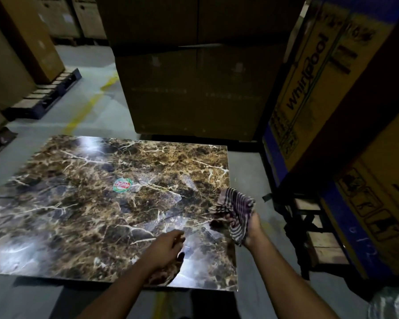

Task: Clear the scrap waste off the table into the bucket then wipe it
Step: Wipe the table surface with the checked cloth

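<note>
My right hand (pixel 251 223) is bunched around a striped cloth (pixel 236 211), dark purple-brown with pale stripes. I've got it lifted at about 4 o'clock off the table's middle, right over the right edge, and the loose end droops down past my wrist. My left hand (pixel 168 248) is over the tabletop at roughly 5 o'clock, near the front edge. The fingers are loosely curled, not spread flat, and I can't honestly tell whether anything's pinched in there; there's only a blurry pale glint by the fingertips.

The table (pixel 55 203) has a glossy brown marble-look top with white veins, and it's throwing back a lot of glare. Pretty much the only thing lying on it is one bit of scrap, a small crumpled wrapper (pixel 122 185) in green, white and red, sitting near the middle, maybe a touch toward 12. There's red lettering on it but it's too blurry for me to read. It's well apart from both of my hands.

Out at 2 to 3 o'clock there's a stack of yellow cardboard cartons (pixel 313 72) with "Whirlpool" printed sideways in big dark letters, plus the usual row of handling pictograms on the lower one. At 12 o'clock, behind the table, sit big plain brown boxes (pixel 194 88) with print too dim to read. A yellow floor line (pixel 88 107) runs off at 11.
</note>
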`<move>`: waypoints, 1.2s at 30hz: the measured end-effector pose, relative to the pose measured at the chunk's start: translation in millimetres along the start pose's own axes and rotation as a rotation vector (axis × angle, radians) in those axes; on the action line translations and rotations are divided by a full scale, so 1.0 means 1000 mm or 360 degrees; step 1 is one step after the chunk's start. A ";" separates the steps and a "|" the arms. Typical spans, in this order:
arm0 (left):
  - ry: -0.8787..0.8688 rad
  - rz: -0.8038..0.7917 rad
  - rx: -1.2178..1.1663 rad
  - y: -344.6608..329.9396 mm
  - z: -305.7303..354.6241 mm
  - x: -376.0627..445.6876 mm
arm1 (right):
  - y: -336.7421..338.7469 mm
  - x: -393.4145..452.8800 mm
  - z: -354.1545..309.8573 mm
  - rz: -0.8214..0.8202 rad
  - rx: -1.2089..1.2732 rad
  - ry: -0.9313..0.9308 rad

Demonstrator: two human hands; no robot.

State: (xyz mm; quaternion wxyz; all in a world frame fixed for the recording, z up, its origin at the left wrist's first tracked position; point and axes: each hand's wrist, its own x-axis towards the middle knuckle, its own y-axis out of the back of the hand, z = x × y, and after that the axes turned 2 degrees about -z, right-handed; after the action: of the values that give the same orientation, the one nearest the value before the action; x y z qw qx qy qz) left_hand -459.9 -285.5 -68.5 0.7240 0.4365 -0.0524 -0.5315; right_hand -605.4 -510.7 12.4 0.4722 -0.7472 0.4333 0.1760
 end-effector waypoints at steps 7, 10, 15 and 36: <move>0.0261 0.0085 -0.1349 0.057 0.018 -0.015 | -0.050 -0.029 0.092 -0.0231 0.0306 -0.0064; 0.0257 -0.0003 -0.1694 0.088 0.007 -0.036 | -0.082 -0.036 0.127 -0.0519 0.0306 -0.0078; 0.0067 0.0084 -0.1690 0.141 -0.052 -0.060 | -0.151 -0.042 0.182 -0.0644 0.0178 -0.0101; -0.0167 0.0042 -0.1756 0.266 -0.152 -0.087 | -0.261 -0.038 0.210 -0.0530 -0.1610 0.0518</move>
State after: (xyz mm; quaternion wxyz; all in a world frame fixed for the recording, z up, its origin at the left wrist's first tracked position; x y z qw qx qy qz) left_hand -222.8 -112.9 55.1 0.8483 -0.0353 0.1923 -0.4921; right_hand -383.4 -265.5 79.4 0.0030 -0.9567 0.2381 0.1675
